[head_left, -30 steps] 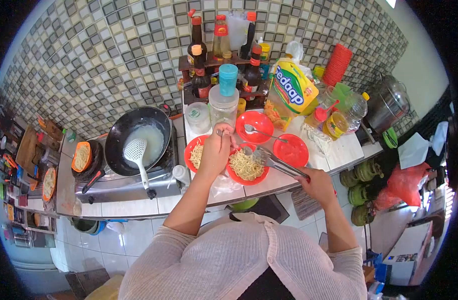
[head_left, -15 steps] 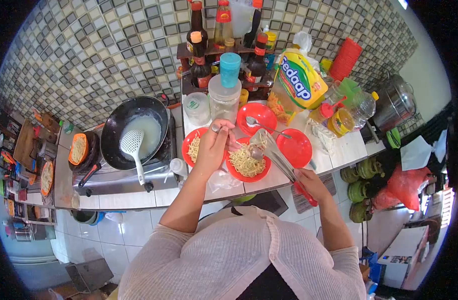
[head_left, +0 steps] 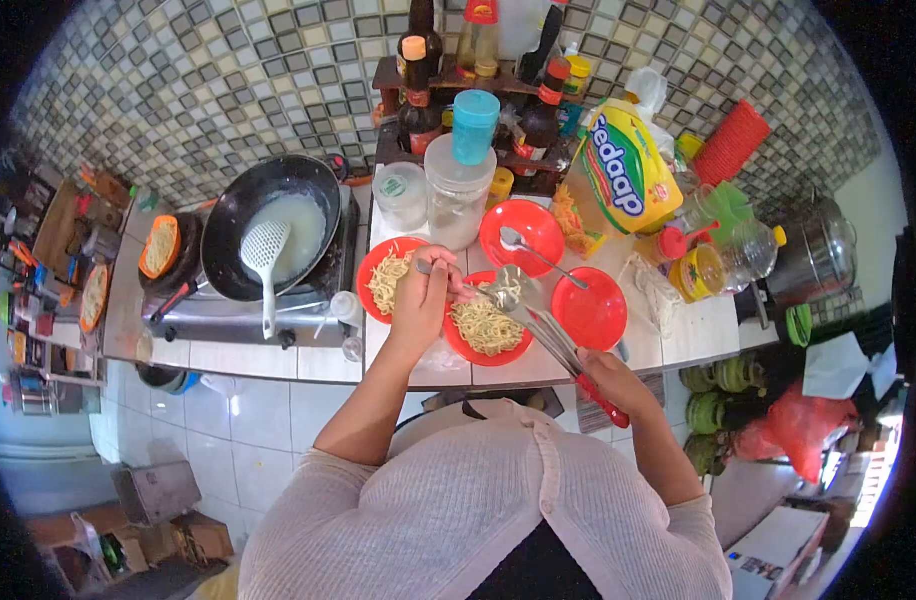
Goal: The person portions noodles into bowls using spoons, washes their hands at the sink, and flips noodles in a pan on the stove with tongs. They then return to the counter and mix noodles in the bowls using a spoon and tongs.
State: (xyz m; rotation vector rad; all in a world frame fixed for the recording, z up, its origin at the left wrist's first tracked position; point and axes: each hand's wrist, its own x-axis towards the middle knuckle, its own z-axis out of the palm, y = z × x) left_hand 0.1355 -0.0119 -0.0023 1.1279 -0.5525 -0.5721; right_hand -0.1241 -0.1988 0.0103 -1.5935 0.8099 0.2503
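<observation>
My left hand grips a metal spoon, its handle end showing above the fingers. The spoon's head meets the tips of metal tongs above a red plate of noodles. My right hand is closed around the tongs' red handle, to the right of that plate. Partly behind my left hand is another red plate of noodles. A third red plate has a metal spoon lying across it. Just beyond the tongs sits a bare red plate.
To the left, a black wok with cloudy liquid and a white slotted ladle stands on the gas stove. Jars, sauce bottles and a yellow Sedaap pouch line the back. A plastic bottle stands right.
The camera view has shifted slightly. The spoon and tongs have moved a little left over the noodles, with their tips close together. Both hands keep their holds.
</observation>
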